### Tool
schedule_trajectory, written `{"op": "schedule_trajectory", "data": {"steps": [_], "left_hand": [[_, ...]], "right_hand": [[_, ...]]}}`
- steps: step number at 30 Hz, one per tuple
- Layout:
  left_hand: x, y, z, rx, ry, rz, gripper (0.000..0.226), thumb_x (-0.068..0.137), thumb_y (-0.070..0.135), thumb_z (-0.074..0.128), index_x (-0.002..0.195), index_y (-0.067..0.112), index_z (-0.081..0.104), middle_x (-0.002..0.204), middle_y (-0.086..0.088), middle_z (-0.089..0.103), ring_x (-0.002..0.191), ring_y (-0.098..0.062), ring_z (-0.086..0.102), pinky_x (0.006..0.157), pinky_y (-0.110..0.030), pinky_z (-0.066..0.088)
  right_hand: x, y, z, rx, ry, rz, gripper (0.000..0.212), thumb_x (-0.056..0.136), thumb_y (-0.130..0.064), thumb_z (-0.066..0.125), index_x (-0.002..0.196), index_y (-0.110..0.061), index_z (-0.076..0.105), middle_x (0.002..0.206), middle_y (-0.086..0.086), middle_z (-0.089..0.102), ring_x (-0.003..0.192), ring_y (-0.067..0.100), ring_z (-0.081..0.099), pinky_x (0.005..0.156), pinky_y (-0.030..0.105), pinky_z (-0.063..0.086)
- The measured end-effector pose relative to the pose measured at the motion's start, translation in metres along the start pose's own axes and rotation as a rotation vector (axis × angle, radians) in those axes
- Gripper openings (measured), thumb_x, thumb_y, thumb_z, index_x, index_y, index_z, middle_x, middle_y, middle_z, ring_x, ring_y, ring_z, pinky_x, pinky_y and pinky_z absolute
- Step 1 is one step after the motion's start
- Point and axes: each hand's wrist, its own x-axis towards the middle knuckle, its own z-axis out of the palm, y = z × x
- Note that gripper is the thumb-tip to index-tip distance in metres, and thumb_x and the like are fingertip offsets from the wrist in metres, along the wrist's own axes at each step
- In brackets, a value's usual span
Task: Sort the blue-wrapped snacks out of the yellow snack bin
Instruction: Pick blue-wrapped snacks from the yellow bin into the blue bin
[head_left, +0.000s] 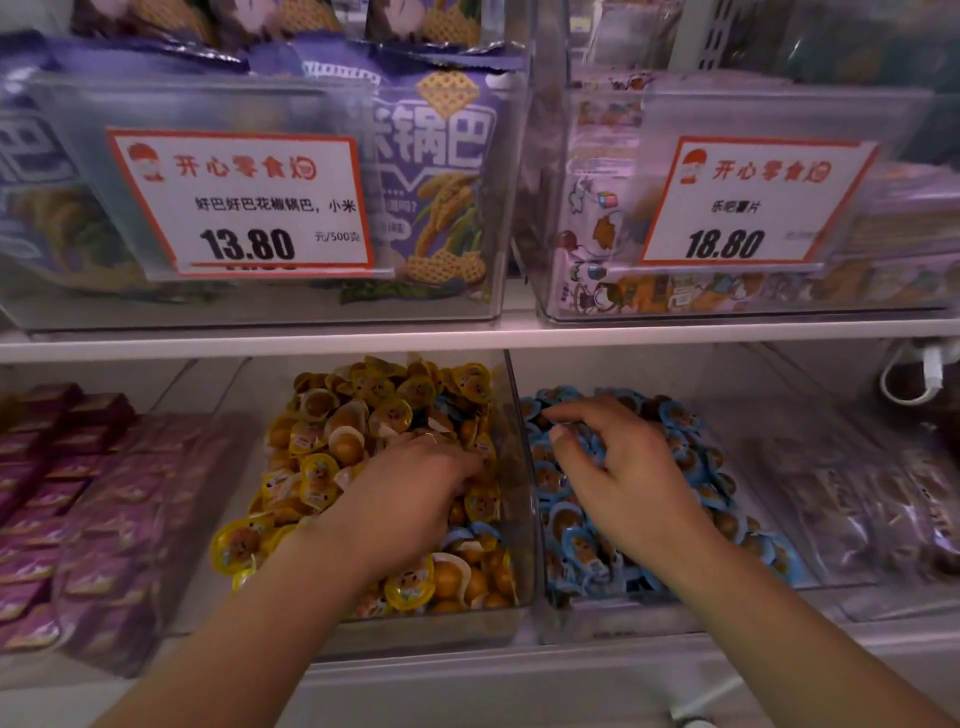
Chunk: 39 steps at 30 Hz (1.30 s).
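I take the clear divider wall between the two lower bins as my landmark. To its left sits the yellow snack bin, heaped with small round packs whose lids are yellow, each showing a brown ball-shaped snack through clear plastic. A few blue-wrapped snacks of the same shape but with blue rims lie among them, right against the divider near the bin's front, and another bit of blue shows farther back by my fingers. My left hand is dug into that pile close to the divider, fingers curled down into the packs; they are buried, so I cannot tell whether they are grasping one. To the right of the divider, my right hand hovers over the blue snack bin, fingers loosely bent, possibly letting go of a pack, though blur hides it.
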Motion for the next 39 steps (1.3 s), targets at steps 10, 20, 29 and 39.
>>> {"op": "schedule_trajectory", "data": {"steps": [10,20,29,39], "left_hand": [[0.0,0.007,-0.005,0.08,-0.398,-0.064,0.043,0.095,0.04,0.045,0.138,0.043,0.045,0.112,0.005,0.053,0.115,-0.022,0.05,0.091,-0.036,0.036],[0.004,0.009,0.007,0.17,-0.375,-0.055,0.055,0.093,0.038,0.058,0.144,0.04,0.038,0.131,-0.001,0.046,0.129,-0.026,0.038,0.106,-0.04,0.029],[-0.005,0.005,0.002,-0.07,-0.409,-0.009,0.047,0.088,0.026,0.057,0.132,0.041,0.047,0.122,-0.002,0.063,0.113,-0.026,0.057,0.09,-0.037,0.048],[0.008,0.006,-0.008,-0.232,-0.629,-0.096,0.055,0.084,0.06,0.065,0.132,0.038,0.048,0.125,0.007,0.062,0.111,-0.018,0.058,0.093,-0.034,0.049]], "right_hand": [[-0.001,-0.002,-0.004,0.019,0.029,-0.023,0.021,0.097,-0.023,0.057,0.113,-0.018,0.071,0.11,-0.009,0.063,0.107,0.006,0.058,0.091,0.021,0.048],[-0.005,0.001,0.003,-0.022,-0.006,-0.027,0.023,0.097,-0.025,0.056,0.114,-0.02,0.07,0.112,-0.009,0.064,0.107,0.005,0.058,0.09,0.016,0.044],[-0.002,0.0,0.012,-0.006,-0.025,-0.051,0.022,0.097,-0.024,0.056,0.114,-0.019,0.07,0.11,-0.008,0.064,0.104,0.003,0.058,0.093,0.022,0.046],[-0.004,0.006,0.008,-0.015,-0.041,-0.044,0.021,0.096,-0.024,0.056,0.112,-0.021,0.071,0.109,-0.01,0.063,0.102,-0.001,0.057,0.088,0.006,0.039]]}}
